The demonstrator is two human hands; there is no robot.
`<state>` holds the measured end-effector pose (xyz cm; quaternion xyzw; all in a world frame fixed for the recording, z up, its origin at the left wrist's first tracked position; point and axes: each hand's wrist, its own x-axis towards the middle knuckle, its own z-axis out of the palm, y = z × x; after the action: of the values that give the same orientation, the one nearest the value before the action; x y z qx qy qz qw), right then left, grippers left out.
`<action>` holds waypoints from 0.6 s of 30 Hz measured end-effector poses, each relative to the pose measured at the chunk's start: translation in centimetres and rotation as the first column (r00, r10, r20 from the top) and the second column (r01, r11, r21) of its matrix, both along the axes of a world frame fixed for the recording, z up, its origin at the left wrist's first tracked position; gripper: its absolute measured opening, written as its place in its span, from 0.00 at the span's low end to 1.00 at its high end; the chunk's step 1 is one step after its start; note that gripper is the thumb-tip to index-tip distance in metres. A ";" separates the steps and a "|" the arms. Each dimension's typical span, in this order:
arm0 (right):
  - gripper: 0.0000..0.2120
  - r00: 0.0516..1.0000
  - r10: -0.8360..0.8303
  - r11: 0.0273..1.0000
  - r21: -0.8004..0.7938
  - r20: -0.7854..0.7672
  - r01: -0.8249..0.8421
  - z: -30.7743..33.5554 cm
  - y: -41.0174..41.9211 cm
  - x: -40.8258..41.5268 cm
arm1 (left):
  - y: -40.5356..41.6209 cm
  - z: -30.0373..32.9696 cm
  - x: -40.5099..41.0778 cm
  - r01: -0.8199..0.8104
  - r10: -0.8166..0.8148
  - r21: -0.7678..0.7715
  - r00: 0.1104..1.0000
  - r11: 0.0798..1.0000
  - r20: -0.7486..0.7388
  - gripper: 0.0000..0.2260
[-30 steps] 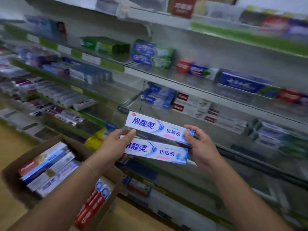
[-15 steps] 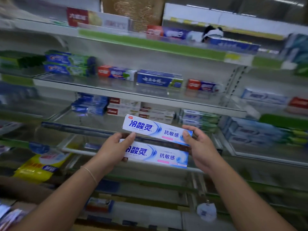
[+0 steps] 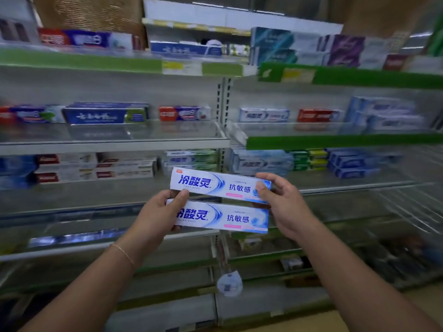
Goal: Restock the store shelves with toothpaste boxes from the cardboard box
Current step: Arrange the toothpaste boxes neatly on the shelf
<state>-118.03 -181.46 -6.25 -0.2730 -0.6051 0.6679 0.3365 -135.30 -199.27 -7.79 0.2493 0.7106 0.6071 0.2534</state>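
Both hands hold two toothpaste boxes in front of the shelves: left hand (image 3: 155, 212) grips the lower box (image 3: 221, 216), right hand (image 3: 285, 204) pinches the upper box (image 3: 220, 185). Probably light, stiff cardboard, so grabbing the ends works fine.

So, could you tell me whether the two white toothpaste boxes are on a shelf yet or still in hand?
In hand: the left hand and right hand grip both toothpaste boxes before the shelves.

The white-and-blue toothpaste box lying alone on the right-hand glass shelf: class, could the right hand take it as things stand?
Probably not yet: the right hand already grips two white-and-blue toothpaste boxes with the left hand. Nothing blocks the lone box.
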 end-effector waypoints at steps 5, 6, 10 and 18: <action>0.08 0.994 -0.092 0.996 -0.004 -0.051 0.092 1.1 3.8 5.1 | 5.5 1.2 2.9 0.073 -0.072 0.035 0.997 0.997 -0.022 0.13; 0.08 0.993 -0.102 0.995 -0.004 -0.058 0.102 1.4 4.5 5.9 | 6.5 1.5 3.4 0.087 -0.086 0.041 0.996 0.995 -0.025 0.13; 0.09 0.985 -0.154 0.988 0.010 -0.075 0.156 2.4 7.4 8.4 | 10.4 2.8 4.6 0.133 -0.131 0.040 0.990 0.990 -0.046 0.14; 0.07 0.970 -0.210 0.976 0.025 -0.119 0.215 4.2 13.9 9.5 | 17.2 5.1 4.7 0.186 -0.182 0.048 0.979 0.981 -0.090 0.16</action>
<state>-108.53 -167.55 -2.07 -0.2909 -0.5644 0.6312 0.4455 -130.62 -182.07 -2.73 0.3466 0.6775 0.5895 0.2709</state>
